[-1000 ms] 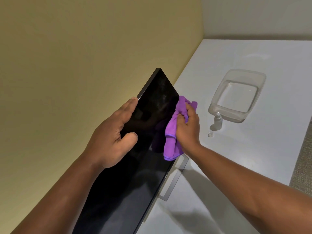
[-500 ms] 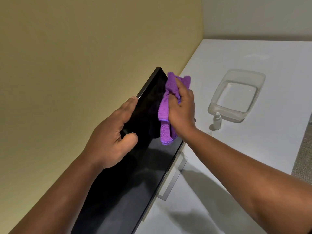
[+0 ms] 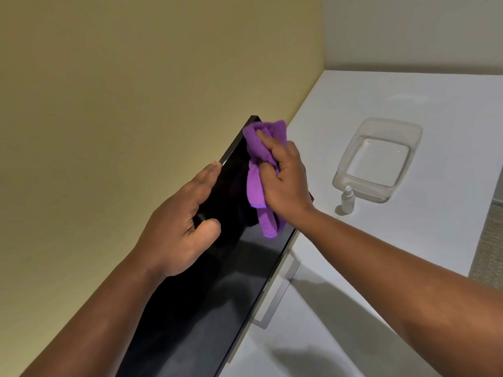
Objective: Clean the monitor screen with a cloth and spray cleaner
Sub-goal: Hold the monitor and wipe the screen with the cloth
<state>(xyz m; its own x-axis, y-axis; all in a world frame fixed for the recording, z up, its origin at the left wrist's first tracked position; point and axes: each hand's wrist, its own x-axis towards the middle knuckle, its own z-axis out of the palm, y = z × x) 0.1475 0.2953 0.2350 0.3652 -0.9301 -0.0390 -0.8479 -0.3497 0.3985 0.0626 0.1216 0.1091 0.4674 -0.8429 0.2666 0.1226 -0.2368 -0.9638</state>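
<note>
A black monitor [image 3: 217,289] stands on a white desk [image 3: 381,240] against a yellow wall, its dark screen facing right. My left hand [image 3: 182,227] holds the monitor's top edge, fingers over the back and thumb on the screen. My right hand [image 3: 283,180] grips a bunched purple cloth [image 3: 261,172] and presses it on the screen near the far top corner. A small white spray bottle [image 3: 347,200] stands on the desk beyond the monitor's far end.
A clear plastic tub [image 3: 351,161] sits on the desk just behind the spray bottle. The monitor's grey stand [image 3: 277,292] rests on the desk under the screen. The desk's right edge meets carpet [image 3: 490,251].
My right hand has wiped the cloth up the screen, from the lower edge to the far top corner. The left hand has kept its hold on the top edge.
</note>
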